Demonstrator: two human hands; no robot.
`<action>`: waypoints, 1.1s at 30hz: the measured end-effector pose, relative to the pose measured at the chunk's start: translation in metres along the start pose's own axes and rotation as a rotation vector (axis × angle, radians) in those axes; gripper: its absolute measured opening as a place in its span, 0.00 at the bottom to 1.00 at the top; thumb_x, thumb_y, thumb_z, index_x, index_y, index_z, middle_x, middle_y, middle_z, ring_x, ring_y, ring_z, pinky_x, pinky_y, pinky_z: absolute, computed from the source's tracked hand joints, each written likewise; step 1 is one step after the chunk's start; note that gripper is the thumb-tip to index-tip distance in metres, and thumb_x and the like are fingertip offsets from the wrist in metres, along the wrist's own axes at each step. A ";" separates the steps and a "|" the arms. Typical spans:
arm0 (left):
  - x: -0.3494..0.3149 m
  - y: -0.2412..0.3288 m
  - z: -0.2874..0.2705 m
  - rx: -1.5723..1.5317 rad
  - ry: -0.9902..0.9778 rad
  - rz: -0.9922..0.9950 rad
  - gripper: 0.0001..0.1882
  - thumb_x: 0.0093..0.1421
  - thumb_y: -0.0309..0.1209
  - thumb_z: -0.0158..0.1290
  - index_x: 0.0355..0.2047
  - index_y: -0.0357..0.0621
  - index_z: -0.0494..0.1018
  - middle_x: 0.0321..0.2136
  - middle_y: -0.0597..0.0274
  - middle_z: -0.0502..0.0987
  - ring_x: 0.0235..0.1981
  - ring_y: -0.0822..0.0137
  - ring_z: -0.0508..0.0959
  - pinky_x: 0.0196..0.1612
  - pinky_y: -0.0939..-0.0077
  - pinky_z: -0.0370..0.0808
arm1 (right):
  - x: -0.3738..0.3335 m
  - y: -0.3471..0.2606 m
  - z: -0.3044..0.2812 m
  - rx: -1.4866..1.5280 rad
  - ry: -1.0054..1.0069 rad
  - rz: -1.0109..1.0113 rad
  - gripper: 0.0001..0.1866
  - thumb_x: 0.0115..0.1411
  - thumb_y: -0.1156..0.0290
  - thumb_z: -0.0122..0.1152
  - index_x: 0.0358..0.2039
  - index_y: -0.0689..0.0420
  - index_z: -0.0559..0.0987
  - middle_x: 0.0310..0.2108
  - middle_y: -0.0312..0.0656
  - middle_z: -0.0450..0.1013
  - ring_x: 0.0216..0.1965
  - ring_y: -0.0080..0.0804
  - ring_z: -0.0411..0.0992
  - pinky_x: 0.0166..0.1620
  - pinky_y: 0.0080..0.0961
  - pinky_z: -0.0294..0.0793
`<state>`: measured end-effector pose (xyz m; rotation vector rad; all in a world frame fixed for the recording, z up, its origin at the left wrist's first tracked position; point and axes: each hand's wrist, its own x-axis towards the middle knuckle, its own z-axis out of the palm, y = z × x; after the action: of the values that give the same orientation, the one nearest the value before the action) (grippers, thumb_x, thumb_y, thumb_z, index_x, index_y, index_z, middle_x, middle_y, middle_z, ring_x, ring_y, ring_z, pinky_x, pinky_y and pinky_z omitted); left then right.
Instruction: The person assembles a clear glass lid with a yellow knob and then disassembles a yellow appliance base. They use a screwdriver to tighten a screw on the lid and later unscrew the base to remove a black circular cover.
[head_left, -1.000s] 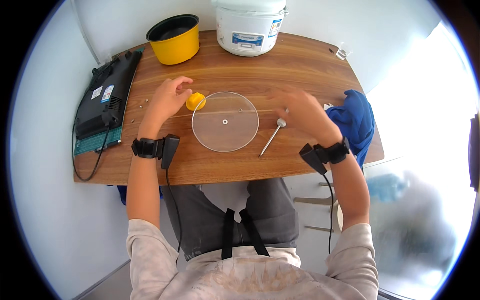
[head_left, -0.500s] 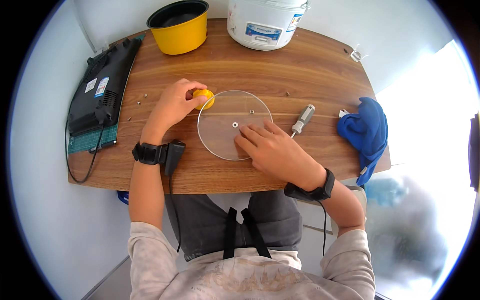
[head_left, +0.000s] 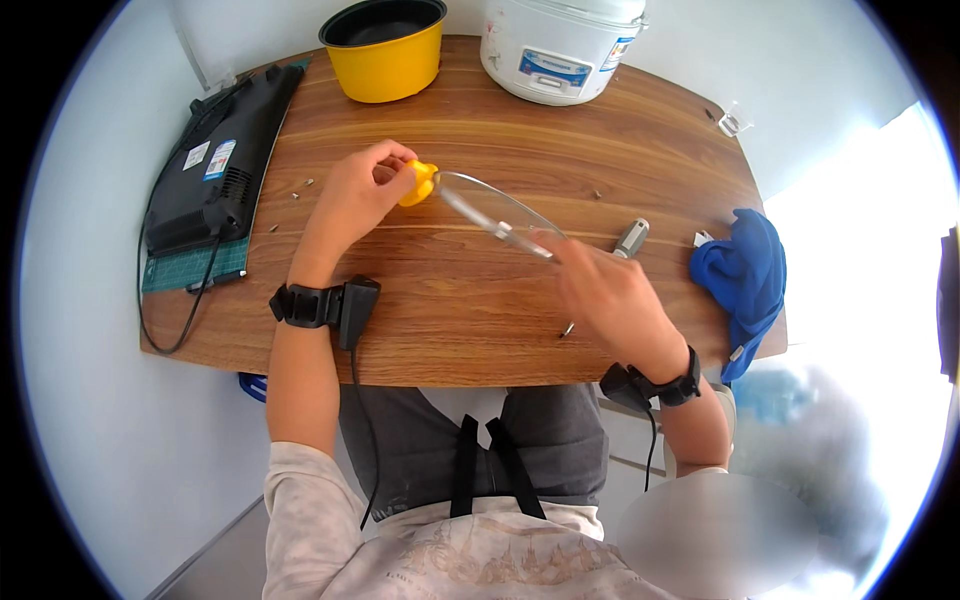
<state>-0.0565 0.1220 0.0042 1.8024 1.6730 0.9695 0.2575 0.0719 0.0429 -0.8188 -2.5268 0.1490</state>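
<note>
My left hand [head_left: 358, 195] pinches a yellow knob [head_left: 420, 184] between thumb and fingers above the wooden table. In my right hand [head_left: 618, 300], gripped by its near right edge, is a round glass lid [head_left: 508, 208]. The lid is raised and tilted, seen almost edge-on and blurred. Its far left rim reaches close to the knob; whether they touch I cannot tell. A screwdriver [head_left: 632, 238] with a grey handle lies beneath my right hand, which hides most of its shaft.
A yellow pot [head_left: 390, 68] and a white rice cooker [head_left: 560, 52] stand at the back. At left a black appliance [head_left: 200, 200] rests on a green mat [head_left: 160, 275]. A blue cloth [head_left: 748, 270] hangs over the right edge. Small screws [head_left: 598, 194] are scattered about.
My right hand has picked up the lid from the table, tilted it and moved right. My left hand has lifted the knob slightly and turned it sideways.
</note>
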 end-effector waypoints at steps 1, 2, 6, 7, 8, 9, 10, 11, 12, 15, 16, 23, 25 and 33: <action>0.000 -0.004 -0.002 -0.052 0.028 -0.031 0.14 0.68 0.35 0.55 0.48 0.39 0.77 0.41 0.59 0.81 0.38 0.68 0.81 0.42 0.76 0.78 | 0.000 -0.001 -0.005 0.022 -0.031 0.074 0.12 0.62 0.80 0.57 0.46 0.62 0.75 0.35 0.49 0.78 0.34 0.46 0.80 0.33 0.35 0.80; 0.001 -0.001 -0.004 -0.240 0.014 -0.099 0.15 0.70 0.36 0.52 0.49 0.39 0.76 0.42 0.59 0.81 0.39 0.68 0.81 0.43 0.76 0.79 | -0.001 0.001 -0.008 0.045 0.019 0.135 0.11 0.63 0.79 0.56 0.46 0.62 0.75 0.34 0.49 0.78 0.31 0.46 0.79 0.31 0.34 0.78; 0.000 0.007 -0.006 -0.824 -0.049 -0.217 0.17 0.74 0.37 0.46 0.54 0.38 0.73 0.46 0.59 0.79 0.43 0.70 0.81 0.47 0.76 0.80 | 0.017 0.004 -0.021 0.197 0.248 0.249 0.06 0.68 0.77 0.53 0.45 0.62 0.74 0.31 0.46 0.79 0.24 0.45 0.76 0.28 0.32 0.75; -0.003 0.007 -0.007 -0.926 -0.063 -0.209 0.18 0.74 0.37 0.44 0.55 0.38 0.72 0.47 0.59 0.79 0.44 0.70 0.80 0.47 0.76 0.81 | 0.027 0.006 -0.023 0.254 0.310 0.242 0.06 0.69 0.77 0.53 0.44 0.62 0.73 0.31 0.46 0.80 0.23 0.44 0.76 0.28 0.30 0.75; -0.004 0.007 -0.008 -0.940 -0.051 -0.202 0.17 0.74 0.37 0.45 0.55 0.38 0.72 0.47 0.59 0.79 0.44 0.71 0.80 0.47 0.76 0.80 | 0.034 0.014 -0.020 0.295 0.344 0.233 0.06 0.69 0.77 0.52 0.45 0.62 0.73 0.35 0.44 0.82 0.23 0.40 0.76 0.29 0.28 0.75; -0.006 0.006 -0.009 -0.952 -0.039 -0.202 0.17 0.74 0.36 0.45 0.54 0.38 0.73 0.46 0.59 0.79 0.45 0.71 0.80 0.47 0.77 0.80 | 0.042 0.018 -0.019 0.293 0.352 0.237 0.06 0.69 0.77 0.52 0.45 0.61 0.73 0.36 0.44 0.82 0.23 0.39 0.75 0.29 0.28 0.75; -0.007 0.004 -0.009 -0.964 -0.026 -0.201 0.16 0.74 0.35 0.45 0.54 0.38 0.73 0.46 0.59 0.79 0.45 0.71 0.80 0.47 0.77 0.80 | 0.050 0.020 -0.019 0.291 0.359 0.241 0.06 0.69 0.77 0.52 0.45 0.61 0.74 0.37 0.43 0.82 0.23 0.38 0.75 0.29 0.27 0.75; -0.005 0.003 -0.010 -0.882 -0.011 -0.203 0.16 0.74 0.35 0.45 0.55 0.38 0.73 0.47 0.59 0.79 0.45 0.71 0.80 0.48 0.77 0.80 | 0.056 0.022 -0.020 0.280 0.368 0.249 0.06 0.69 0.77 0.51 0.45 0.61 0.74 0.37 0.43 0.83 0.23 0.36 0.75 0.29 0.27 0.75; -0.002 0.002 -0.012 -0.799 0.005 -0.205 0.16 0.73 0.35 0.46 0.55 0.38 0.73 0.47 0.59 0.79 0.45 0.71 0.80 0.48 0.77 0.80 | 0.059 0.028 -0.017 0.277 0.410 0.223 0.07 0.69 0.77 0.51 0.46 0.61 0.74 0.37 0.43 0.83 0.22 0.36 0.74 0.29 0.26 0.74; 0.000 0.006 -0.010 -0.513 -0.020 -0.133 0.16 0.72 0.33 0.48 0.55 0.38 0.72 0.47 0.59 0.79 0.45 0.72 0.80 0.49 0.78 0.79 | 0.060 0.042 0.002 0.268 0.494 0.178 0.08 0.70 0.77 0.51 0.47 0.61 0.74 0.38 0.41 0.83 0.22 0.34 0.73 0.29 0.25 0.74; 0.001 0.009 -0.008 -0.412 -0.041 -0.096 0.16 0.72 0.33 0.48 0.55 0.38 0.72 0.47 0.59 0.79 0.45 0.72 0.80 0.50 0.79 0.78 | 0.058 0.045 0.005 0.259 0.495 0.191 0.08 0.70 0.77 0.51 0.48 0.61 0.74 0.38 0.41 0.83 0.22 0.33 0.73 0.30 0.24 0.74; -0.009 0.025 0.006 -0.884 -0.161 -0.155 0.16 0.71 0.31 0.50 0.56 0.37 0.71 0.50 0.58 0.78 0.48 0.70 0.80 0.51 0.78 0.80 | 0.054 0.055 0.033 0.718 0.572 0.207 0.08 0.71 0.75 0.52 0.49 0.60 0.74 0.39 0.44 0.83 0.29 0.33 0.81 0.32 0.32 0.76; -0.008 0.022 0.012 -1.007 -0.214 -0.162 0.17 0.71 0.31 0.50 0.56 0.38 0.70 0.51 0.58 0.77 0.49 0.68 0.81 0.51 0.77 0.81 | 0.053 0.049 0.038 0.638 0.532 0.216 0.09 0.71 0.75 0.52 0.49 0.60 0.74 0.38 0.48 0.82 0.30 0.39 0.81 0.33 0.35 0.76; -0.005 0.018 0.024 -1.250 -0.250 -0.223 0.15 0.71 0.30 0.51 0.56 0.41 0.67 0.52 0.57 0.77 0.49 0.66 0.82 0.52 0.74 0.82 | 0.041 0.030 0.041 0.346 0.298 0.175 0.12 0.68 0.78 0.54 0.52 0.59 0.72 0.31 0.54 0.77 0.29 0.58 0.76 0.31 0.39 0.75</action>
<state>-0.0260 0.1171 0.0023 0.8080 0.7203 1.2039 0.2248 0.1215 0.0162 -0.8478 -2.0721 0.4711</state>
